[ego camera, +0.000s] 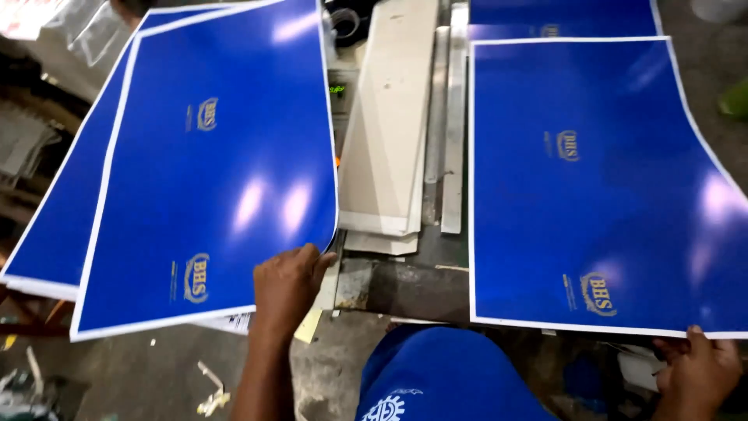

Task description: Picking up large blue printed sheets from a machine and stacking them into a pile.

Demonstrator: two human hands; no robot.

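Note:
My left hand [287, 282] grips the near right corner of a glossy blue printed sheet [210, 171] with a white border and small gold emblems. That sheet is lifted and curved above a stack of matching blue sheets [54, 226] on the left. My right hand [696, 370] pinches the near right corner of a second blue sheet [592, 187], which lies flat on the right over another blue sheet [561, 15].
Pale grey board strips [389, 132] and metal bars [453, 125] lie between the two piles on a worn metal machine bed [397, 284]. A small green display [337, 89] glows behind. My blue-clad knee [436, 374] is below; scraps litter the floor [156, 374].

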